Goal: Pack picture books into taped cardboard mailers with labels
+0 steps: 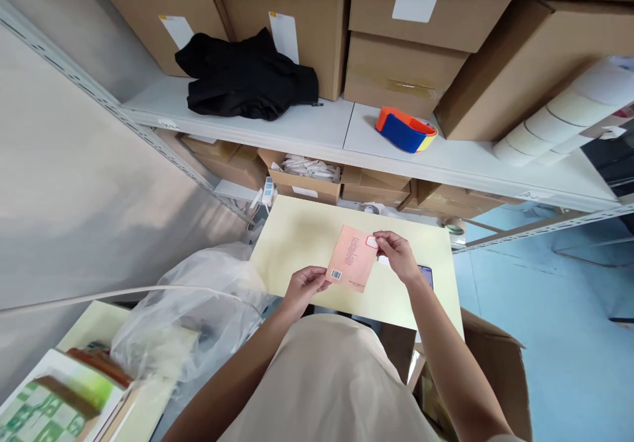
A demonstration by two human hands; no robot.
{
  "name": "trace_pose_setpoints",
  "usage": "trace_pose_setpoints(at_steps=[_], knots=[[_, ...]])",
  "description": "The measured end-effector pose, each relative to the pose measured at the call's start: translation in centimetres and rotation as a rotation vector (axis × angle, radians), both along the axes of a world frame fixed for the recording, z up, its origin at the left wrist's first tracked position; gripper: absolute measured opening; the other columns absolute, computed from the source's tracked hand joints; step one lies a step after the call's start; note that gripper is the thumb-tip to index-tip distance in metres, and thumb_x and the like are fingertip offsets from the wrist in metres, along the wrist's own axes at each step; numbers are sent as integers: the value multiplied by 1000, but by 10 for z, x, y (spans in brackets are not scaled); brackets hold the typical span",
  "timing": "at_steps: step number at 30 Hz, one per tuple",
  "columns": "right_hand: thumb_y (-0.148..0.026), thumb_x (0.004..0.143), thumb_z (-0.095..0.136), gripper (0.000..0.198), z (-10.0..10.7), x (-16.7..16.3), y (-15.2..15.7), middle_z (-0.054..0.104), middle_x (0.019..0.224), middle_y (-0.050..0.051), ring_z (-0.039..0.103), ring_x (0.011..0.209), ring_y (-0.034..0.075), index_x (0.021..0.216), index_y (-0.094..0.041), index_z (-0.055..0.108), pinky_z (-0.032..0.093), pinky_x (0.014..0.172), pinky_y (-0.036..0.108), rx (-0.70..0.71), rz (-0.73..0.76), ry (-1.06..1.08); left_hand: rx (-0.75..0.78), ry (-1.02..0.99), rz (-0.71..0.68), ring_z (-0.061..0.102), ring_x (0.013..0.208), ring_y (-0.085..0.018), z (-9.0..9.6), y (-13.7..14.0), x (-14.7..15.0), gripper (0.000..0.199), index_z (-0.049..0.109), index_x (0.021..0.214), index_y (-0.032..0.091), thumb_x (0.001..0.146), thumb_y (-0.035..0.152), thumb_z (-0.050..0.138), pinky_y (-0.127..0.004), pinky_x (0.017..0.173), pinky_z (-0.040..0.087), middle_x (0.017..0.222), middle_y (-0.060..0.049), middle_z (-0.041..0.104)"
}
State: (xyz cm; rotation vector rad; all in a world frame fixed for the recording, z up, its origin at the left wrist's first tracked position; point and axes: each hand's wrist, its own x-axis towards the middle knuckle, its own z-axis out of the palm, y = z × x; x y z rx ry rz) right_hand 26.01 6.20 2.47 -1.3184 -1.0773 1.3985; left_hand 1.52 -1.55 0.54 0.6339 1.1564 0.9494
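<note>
A thin pink booklet (352,260), its back cover facing up with printed lines and a barcode, is held tilted above the pale yellow table (297,230). My left hand (306,286) pinches its lower left corner. At the upper right corner the fingers of my right hand (396,252) are closed on the edge, right beside a small white label (371,241) with a red border. Whether those fingers also grip the label, I cannot tell. Partly hidden behind my right forearm lies a phone (426,274); a bit of white paper shows under my right hand.
Above the table runs a grey shelf (327,128) with cardboard boxes (396,65), a black garment (247,78), a coloured band (403,131) and white rolls (559,115). Clear plastic sheeting (198,303) lies at left. An open carton (495,369) stands lower right.
</note>
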Motion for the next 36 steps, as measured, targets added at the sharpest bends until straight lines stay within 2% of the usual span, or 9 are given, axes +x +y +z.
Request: trace_pose_setpoints(at_steps=[7,12,16,20,25,28,31,34,36], knots=[[-49,70,69,37,-13,9,-10,69,83,3,62,70,15,94,-21,68,53,72,37,-26,52,31,-13,59,149,67,80,-18,-13,-8,3,41,71,88,16,59,44,80,-36,88,52,85,-6,73],[-47,74,68,35,-20,8,-4,68,89,5,62,80,18,101,-25,67,53,76,37,115,205,-85,-45,76,192,67,80,-18,-13,-13,-2,42,71,87,16,57,42,81,-37,86,52,83,-6,73],[-46,83,60,26,2,8,6,64,100,8,61,94,22,100,-28,70,51,83,40,329,377,-269,-55,68,126,66,73,-17,-9,-16,-5,39,72,85,15,58,42,80,-36,79,52,80,-6,73],[-45,84,58,24,39,4,8,62,114,9,57,109,25,98,-30,71,47,93,44,491,493,-411,-71,23,-45,64,68,-18,-6,-18,-4,38,73,82,14,58,42,81,-35,73,51,75,-7,72],[-40,89,52,24,69,-8,2,70,90,6,65,82,20,95,-25,70,52,73,33,469,617,-467,72,88,-244,65,88,-25,8,-5,-15,39,75,87,16,69,50,70,-35,81,49,90,-11,73],[-38,88,51,24,75,-18,1,69,85,5,63,73,17,90,-25,71,50,65,29,463,627,-501,269,133,-230,63,95,-26,22,4,-24,45,74,98,18,73,54,64,-33,81,48,105,-13,70],[-39,86,54,24,74,-30,1,69,85,5,63,73,17,88,-24,72,51,65,28,471,607,-474,398,279,-240,64,86,-23,33,8,-23,33,74,92,20,68,44,72,-30,77,49,94,-10,72],[-42,82,58,25,67,-36,-1,70,89,5,64,74,17,93,-23,72,53,68,30,400,515,-404,431,384,-214,63,75,-20,32,6,-16,20,75,80,21,70,38,70,-27,69,49,79,-6,72],[-43,78,64,29,60,-34,-6,69,93,6,65,77,18,97,-23,71,54,70,32,323,366,-359,410,372,-191,63,69,-19,29,3,-13,20,75,80,20,72,37,68,-27,65,49,75,-5,71]])
